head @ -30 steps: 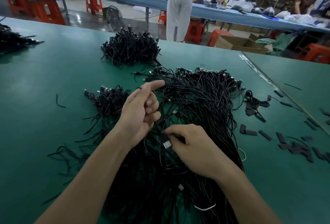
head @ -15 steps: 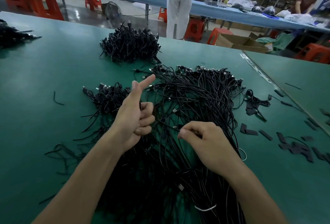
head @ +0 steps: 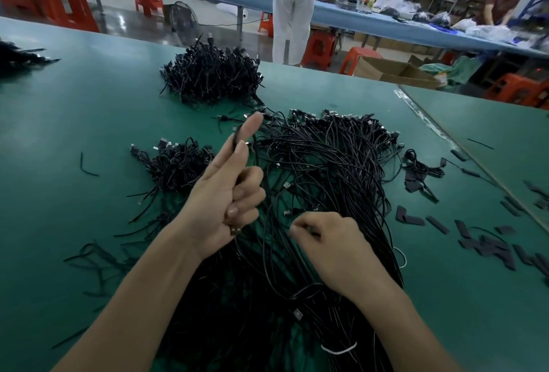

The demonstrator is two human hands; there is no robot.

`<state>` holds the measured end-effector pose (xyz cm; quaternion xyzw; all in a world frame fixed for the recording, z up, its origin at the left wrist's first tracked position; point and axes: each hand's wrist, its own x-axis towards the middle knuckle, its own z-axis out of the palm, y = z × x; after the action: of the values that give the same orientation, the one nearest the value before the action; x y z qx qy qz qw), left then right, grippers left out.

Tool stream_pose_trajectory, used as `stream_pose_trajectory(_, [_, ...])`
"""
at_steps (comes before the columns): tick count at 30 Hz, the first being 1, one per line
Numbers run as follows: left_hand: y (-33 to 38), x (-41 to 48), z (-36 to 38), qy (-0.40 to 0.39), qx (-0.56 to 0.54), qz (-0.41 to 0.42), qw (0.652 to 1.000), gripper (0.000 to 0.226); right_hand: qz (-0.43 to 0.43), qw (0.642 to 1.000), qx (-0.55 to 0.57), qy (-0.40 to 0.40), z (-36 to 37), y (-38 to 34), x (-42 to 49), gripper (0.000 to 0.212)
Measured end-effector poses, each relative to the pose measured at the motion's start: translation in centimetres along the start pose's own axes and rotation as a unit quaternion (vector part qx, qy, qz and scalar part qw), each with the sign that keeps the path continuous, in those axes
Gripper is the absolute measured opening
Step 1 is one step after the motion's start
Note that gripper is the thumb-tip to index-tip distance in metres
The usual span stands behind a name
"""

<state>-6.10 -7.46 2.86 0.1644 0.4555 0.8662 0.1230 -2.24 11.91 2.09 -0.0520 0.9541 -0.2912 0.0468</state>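
1. The left hand point(head: 225, 202) curls its lower fingers round a black cable point(head: 234, 142), with the plug point(head: 236, 229) at the palm.
2. The right hand point(head: 329, 248) pinches a strand point(head: 310, 231) over the loose cable heap point(head: 326, 169).
3. The green table point(head: 74, 110) carries the heap and black strips point(head: 487, 245); red stools point(head: 319, 48) stand behind.

A thin black cable point(head: 235, 141) lies along the raised left index finger. Its metal-tipped USB plug point(head: 235, 229) pokes out beneath the curled left fingers point(head: 249, 193). The right fingers point(head: 298, 227) pinch another stretch of cable.
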Motion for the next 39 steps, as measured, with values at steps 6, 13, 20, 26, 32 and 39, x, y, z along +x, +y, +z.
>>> stream_pose_trajectory(6, [-0.4,0.4,0.9,0.050,-0.033,-0.046,0.997,0.062,-0.054,0.996,-0.071,-0.031,0.6,-1.4,-0.8,0.017])
stream_pose_trajectory(13, [-0.5,0.7,0.4,0.032,0.002,-0.038,0.999,0.043,-0.014,0.998,-0.066,0.003,0.3,-1.1,-0.6,0.018])
stream_pose_trajectory(20, [-2.6,1.0,0.6,0.140,0.340,0.029,0.930,0.034,-0.071,0.995,-0.030,-0.064,0.3,-2.0,-0.9,0.014])
stream_pose_trajectory(26, [-1.2,0.9,0.8,0.121,0.165,0.015,0.979,0.034,-0.033,0.997,-0.058,-0.025,-0.4,-0.8,-1.0,0.014])
stream_pose_trajectory(32, [0.6,0.4,0.6,0.119,0.063,0.044,0.990,0.045,0.017,0.998,-0.062,-0.017,-0.6,0.6,-0.5,0.018])
stream_pose_trajectory(39, [-0.7,1.1,-0.9,0.186,0.058,0.094,0.976,0.037,-0.054,0.994,-0.026,-0.090,-0.2,-0.6,-0.9,0.016])
